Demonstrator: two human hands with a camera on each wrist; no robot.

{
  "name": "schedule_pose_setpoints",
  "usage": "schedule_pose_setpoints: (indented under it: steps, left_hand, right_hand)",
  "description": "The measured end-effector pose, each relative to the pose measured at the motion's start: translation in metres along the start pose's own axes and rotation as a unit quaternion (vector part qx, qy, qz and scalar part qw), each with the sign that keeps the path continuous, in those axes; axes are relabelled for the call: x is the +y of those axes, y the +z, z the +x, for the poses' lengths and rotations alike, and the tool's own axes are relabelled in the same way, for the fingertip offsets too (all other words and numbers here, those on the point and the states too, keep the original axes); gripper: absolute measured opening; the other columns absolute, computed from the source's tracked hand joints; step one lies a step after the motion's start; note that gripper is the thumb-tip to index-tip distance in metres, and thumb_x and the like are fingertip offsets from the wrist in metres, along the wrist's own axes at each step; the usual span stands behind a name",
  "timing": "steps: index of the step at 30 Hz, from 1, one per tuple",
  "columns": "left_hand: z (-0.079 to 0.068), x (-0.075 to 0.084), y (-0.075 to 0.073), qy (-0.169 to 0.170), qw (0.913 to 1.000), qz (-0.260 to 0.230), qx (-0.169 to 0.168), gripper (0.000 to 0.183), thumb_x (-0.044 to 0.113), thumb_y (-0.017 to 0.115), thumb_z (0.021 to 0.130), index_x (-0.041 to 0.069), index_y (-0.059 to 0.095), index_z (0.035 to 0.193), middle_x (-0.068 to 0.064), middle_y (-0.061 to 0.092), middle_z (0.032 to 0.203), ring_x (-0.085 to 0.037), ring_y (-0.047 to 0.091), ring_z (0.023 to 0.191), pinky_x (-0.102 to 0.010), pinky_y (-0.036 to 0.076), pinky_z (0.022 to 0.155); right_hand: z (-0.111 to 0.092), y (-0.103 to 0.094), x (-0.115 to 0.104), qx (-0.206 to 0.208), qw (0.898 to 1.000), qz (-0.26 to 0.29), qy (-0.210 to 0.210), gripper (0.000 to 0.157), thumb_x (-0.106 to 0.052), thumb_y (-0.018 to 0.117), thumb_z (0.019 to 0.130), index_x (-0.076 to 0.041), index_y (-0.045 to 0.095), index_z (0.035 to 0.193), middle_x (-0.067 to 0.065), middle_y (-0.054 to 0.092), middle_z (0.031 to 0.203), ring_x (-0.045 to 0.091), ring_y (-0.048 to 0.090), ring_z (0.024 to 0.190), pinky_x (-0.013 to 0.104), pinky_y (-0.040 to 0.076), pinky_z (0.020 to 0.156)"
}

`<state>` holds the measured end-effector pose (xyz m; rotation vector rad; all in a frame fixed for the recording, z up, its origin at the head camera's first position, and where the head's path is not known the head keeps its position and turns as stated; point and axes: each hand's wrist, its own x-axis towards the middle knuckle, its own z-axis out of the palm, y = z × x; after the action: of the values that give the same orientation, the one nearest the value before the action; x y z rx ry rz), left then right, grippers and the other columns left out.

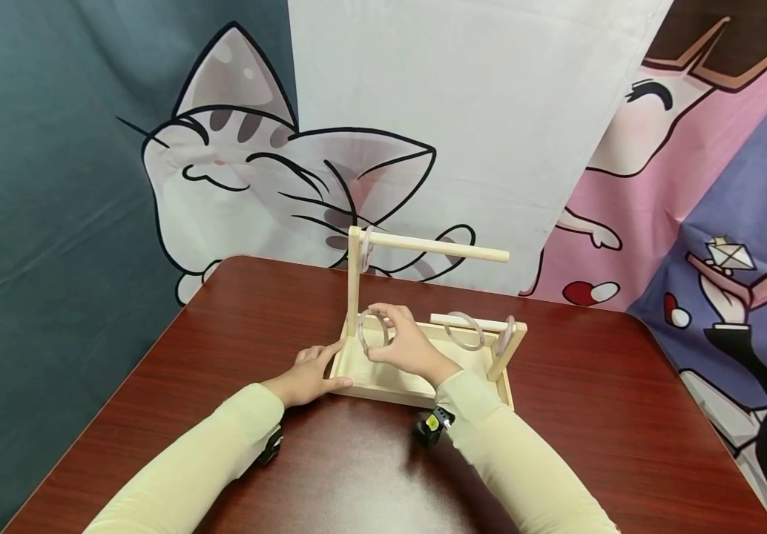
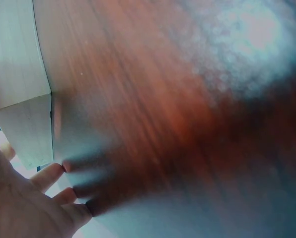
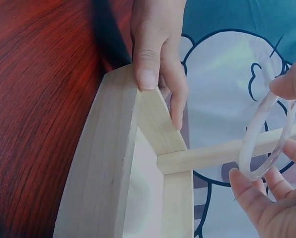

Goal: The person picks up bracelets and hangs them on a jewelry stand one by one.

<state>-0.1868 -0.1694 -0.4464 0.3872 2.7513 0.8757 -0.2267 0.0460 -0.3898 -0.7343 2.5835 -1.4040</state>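
Observation:
My right hand (image 1: pixel 410 347) pinches a translucent pale bangle (image 3: pixel 252 144) between thumb and fingers, holding it upright over the left part of a wooden stand's tray (image 1: pixel 383 393). In the head view, this bangle is just right of the stand's tall post (image 1: pixel 353 282). My left hand (image 1: pixel 306 377) rests at the tray's left front corner, its thumb on the rim and fingers extended along the outer side. More pale bangle material (image 1: pixel 366 251) hangs on the upper rod (image 1: pixel 437 245), close to the post.
Two pale bangles (image 1: pixel 465 331) hang on the lower rod (image 1: pixel 440 320), at the tray's right side, one close to the short post (image 1: pixel 507 356). The stand sits on a dark red wooden table (image 1: pixel 590 415). Behind it hangs a cartoon-printed cloth (image 1: pixel 490 96).

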Motion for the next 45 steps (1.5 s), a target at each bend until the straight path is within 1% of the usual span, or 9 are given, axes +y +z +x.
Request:
schedule_pose_setpoints:
  steps: [2, 8, 15, 19, 25, 28, 33, 41, 45]
  left_hand:
    - [0.000, 0.000, 0.000, 0.001, 1.0000, 0.001, 0.000, 0.082, 0.045, 0.065, 0.090, 0.009, 0.026, 0.152, -0.027, 0.040, 0.138, -0.050, 0.027, 0.131, -0.060, 0.026, 0.106]
    - [0.001, 0.001, 0.000, 0.003, 1.0000, 0.002, 0.001, 0.082, 0.044, 0.065, 0.090, 0.009, 0.026, 0.152, -0.027, 0.040, 0.138, -0.050, 0.028, 0.131, -0.059, 0.025, 0.107]
    - [0.000, 0.001, -0.001, 0.008, 1.0000, 0.002, 0.001, 0.082, 0.045, 0.065, 0.090, 0.007, 0.027, 0.152, -0.028, 0.040, 0.137, -0.050, 0.028, 0.130, -0.059, 0.025, 0.107]
    - [0.001, 0.001, -0.001, 0.006, 1.0000, 0.004, 0.002, 0.082, 0.045, 0.065, 0.090, 0.008, 0.026, 0.152, -0.028, 0.040, 0.138, -0.050, 0.028, 0.130, -0.059, 0.025, 0.107]
    - [0.001, -0.001, 0.001, 0.003, 1.0000, 0.008, 0.001, 0.083, 0.046, 0.064, 0.090, 0.009, 0.025, 0.153, -0.028, 0.039, 0.139, -0.050, 0.027, 0.131, -0.060, 0.025, 0.107]
    - [0.002, -0.001, 0.001, 0.001, 1.0000, 0.008, 0.000, 0.083, 0.046, 0.064, 0.090, 0.009, 0.025, 0.153, -0.028, 0.038, 0.140, -0.050, 0.026, 0.132, -0.060, 0.025, 0.107]
    - [0.002, 0.000, 0.001, 0.003, 0.9999, 0.010, 0.001, 0.083, 0.046, 0.064, 0.090, 0.008, 0.025, 0.153, -0.028, 0.039, 0.140, -0.050, 0.027, 0.131, -0.060, 0.025, 0.107]
    - [0.001, 0.000, 0.000, 0.001, 1.0000, 0.009, 0.001, 0.082, 0.045, 0.064, 0.090, 0.008, 0.025, 0.153, -0.029, 0.039, 0.139, -0.051, 0.027, 0.131, -0.061, 0.026, 0.106]
    - [0.001, -0.001, 0.001, 0.003, 1.0000, 0.006, 0.002, 0.082, 0.044, 0.064, 0.090, 0.008, 0.026, 0.152, -0.029, 0.039, 0.139, -0.051, 0.026, 0.132, -0.061, 0.025, 0.106]
  right_hand:
    - [-0.001, 0.000, 0.000, 0.001, 1.000, 0.001, -0.002, 0.068, -0.007, 0.074, 0.068, -0.014, 0.052, 0.133, 0.016, 0.043, 0.130, 0.032, 0.050, 0.113, 0.032, 0.049, 0.080]
    - [-0.003, -0.003, -0.005, -0.003, 1.000, 0.021, -0.011, 0.070, -0.005, 0.073, 0.069, -0.010, 0.050, 0.135, 0.016, 0.041, 0.131, 0.037, 0.049, 0.116, 0.031, 0.051, 0.081]
    - [-0.007, -0.009, -0.012, 0.008, 0.999, 0.032, -0.017, 0.071, -0.003, 0.073, 0.069, -0.009, 0.050, 0.136, 0.015, 0.042, 0.130, 0.029, 0.050, 0.114, 0.032, 0.051, 0.081]
    - [-0.008, -0.013, -0.013, 0.011, 0.999, 0.033, -0.017, 0.071, -0.002, 0.073, 0.070, -0.011, 0.050, 0.136, 0.013, 0.042, 0.129, 0.026, 0.049, 0.114, 0.034, 0.051, 0.082]
    - [-0.011, -0.018, -0.019, 0.006, 0.998, 0.050, -0.040, 0.071, -0.002, 0.071, 0.070, -0.008, 0.048, 0.137, 0.015, 0.041, 0.127, 0.030, 0.050, 0.114, 0.042, 0.050, 0.084]
    - [-0.014, -0.022, -0.022, 0.002, 0.997, 0.056, -0.048, 0.072, -0.002, 0.072, 0.070, -0.009, 0.048, 0.138, 0.016, 0.041, 0.128, 0.032, 0.050, 0.116, 0.041, 0.050, 0.085]
    - [-0.017, -0.028, -0.026, 0.003, 0.997, 0.063, -0.048, 0.072, -0.002, 0.073, 0.072, -0.011, 0.047, 0.138, 0.016, 0.040, 0.128, 0.031, 0.048, 0.118, 0.040, 0.050, 0.087]
    - [-0.022, -0.039, -0.034, 0.015, 0.996, 0.069, -0.057, 0.072, -0.001, 0.073, 0.072, -0.010, 0.047, 0.139, 0.020, 0.041, 0.129, 0.029, 0.047, 0.115, 0.044, 0.049, 0.089]
    - [-0.023, -0.043, -0.035, 0.025, 0.996, 0.065, -0.064, 0.072, 0.000, 0.073, 0.072, -0.009, 0.047, 0.139, 0.018, 0.042, 0.128, 0.027, 0.044, 0.114, 0.043, 0.049, 0.089]
